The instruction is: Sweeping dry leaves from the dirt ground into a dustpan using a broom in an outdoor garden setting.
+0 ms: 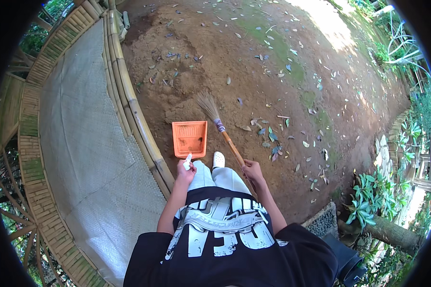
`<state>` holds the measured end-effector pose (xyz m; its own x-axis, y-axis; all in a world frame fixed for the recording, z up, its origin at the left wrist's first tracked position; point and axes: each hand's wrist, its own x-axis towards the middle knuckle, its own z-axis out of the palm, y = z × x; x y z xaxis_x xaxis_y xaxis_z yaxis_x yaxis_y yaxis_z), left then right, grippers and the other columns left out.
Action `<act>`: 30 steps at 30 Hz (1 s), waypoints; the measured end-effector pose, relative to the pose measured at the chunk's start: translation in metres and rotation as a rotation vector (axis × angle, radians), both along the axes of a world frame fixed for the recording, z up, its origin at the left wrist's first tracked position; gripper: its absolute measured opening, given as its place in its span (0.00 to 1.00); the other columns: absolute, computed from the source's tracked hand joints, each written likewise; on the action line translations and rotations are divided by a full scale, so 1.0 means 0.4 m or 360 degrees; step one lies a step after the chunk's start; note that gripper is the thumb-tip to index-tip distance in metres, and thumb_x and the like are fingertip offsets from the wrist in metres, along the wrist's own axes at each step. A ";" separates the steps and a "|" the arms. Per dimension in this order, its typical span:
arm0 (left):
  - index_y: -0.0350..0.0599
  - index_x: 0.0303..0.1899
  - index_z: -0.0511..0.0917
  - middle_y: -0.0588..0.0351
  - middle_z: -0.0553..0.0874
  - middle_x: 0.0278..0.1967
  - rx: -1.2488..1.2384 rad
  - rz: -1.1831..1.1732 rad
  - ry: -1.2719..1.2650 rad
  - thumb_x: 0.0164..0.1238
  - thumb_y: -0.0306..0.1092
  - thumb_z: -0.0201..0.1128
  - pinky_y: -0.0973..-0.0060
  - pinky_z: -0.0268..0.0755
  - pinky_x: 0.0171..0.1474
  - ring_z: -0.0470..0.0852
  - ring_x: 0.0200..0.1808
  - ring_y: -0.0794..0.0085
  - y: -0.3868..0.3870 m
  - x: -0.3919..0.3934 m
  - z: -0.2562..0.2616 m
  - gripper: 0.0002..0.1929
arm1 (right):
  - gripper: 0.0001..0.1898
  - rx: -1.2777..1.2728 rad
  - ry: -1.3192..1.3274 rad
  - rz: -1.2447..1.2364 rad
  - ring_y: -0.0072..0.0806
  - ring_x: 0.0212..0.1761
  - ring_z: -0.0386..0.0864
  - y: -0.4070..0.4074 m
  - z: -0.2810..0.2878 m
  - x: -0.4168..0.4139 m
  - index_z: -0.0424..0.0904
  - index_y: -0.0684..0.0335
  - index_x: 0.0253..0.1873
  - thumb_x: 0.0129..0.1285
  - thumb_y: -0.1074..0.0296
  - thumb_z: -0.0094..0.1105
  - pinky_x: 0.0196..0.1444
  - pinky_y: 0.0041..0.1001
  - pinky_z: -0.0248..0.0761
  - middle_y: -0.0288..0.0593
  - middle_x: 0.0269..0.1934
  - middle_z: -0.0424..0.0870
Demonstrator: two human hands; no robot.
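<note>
My left hand is closed around the white handle of an orange plastic dustpan. The pan hangs or rests just ahead of my feet, its ribbed lip facing away from me, with dark smudges inside. In my right hand is the wooden stick of a stick broom. The broom slants up and left to a spread of thin bristles, bound with a patterned wrap. Its bristle tips lie over the brown soil, beyond the dustpan's right corner. Several fallen leaves lie in a loose cluster right of the broom.
A bamboo platform covered with a woven mat runs along my left, edged by bamboo poles. Dry leaves dot the bare earth. At the lower right are a stone block, a tree trunk and a leafy plant.
</note>
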<state>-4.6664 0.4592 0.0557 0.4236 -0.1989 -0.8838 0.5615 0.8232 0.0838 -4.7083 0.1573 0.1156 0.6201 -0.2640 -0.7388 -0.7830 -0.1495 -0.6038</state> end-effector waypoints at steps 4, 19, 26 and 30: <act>0.43 0.48 0.70 0.62 0.71 0.19 0.0008 -0.0010 0.0042 0.51 0.37 0.50 0.79 0.64 0.27 0.69 0.18 0.79 0.008 0.042 -0.003 0.20 | 0.17 0.0278 0.0056 -0.0119 0.25 0.16 0.73 0.084 -0.076 0.178 0.75 0.67 0.50 0.54 0.73 0.53 0.17 0.25 0.66 0.40 0.21 0.76; 0.38 0.35 0.67 0.58 0.72 0.21 0.0010 -0.0307 0.0178 0.53 0.37 0.49 0.81 0.65 0.24 0.70 0.18 0.79 0.074 0.186 -0.021 0.13 | 0.18 -0.0267 0.0116 -0.0547 0.24 0.12 0.70 0.118 -0.006 -0.092 0.73 0.70 0.52 0.54 0.76 0.51 0.12 0.24 0.63 0.41 0.20 0.75; 0.46 0.30 0.64 0.59 0.69 0.19 0.0073 -0.0378 0.0220 0.54 0.37 0.49 0.79 0.66 0.24 0.70 0.18 0.76 0.078 0.259 0.000 0.07 | 0.19 -0.0174 0.0043 -0.0556 0.21 0.14 0.71 0.186 0.079 -0.044 0.70 0.68 0.55 0.58 0.73 0.52 0.14 0.23 0.65 0.40 0.23 0.76; 0.44 0.32 0.64 0.58 0.70 0.19 0.0058 -0.0419 0.0142 0.54 0.36 0.50 0.79 0.66 0.25 0.70 0.18 0.76 0.087 0.279 0.019 0.09 | 0.16 0.0129 0.0032 -0.0674 0.24 0.15 0.72 0.233 0.026 0.092 0.78 0.62 0.48 0.54 0.75 0.51 0.16 0.24 0.66 0.42 0.22 0.77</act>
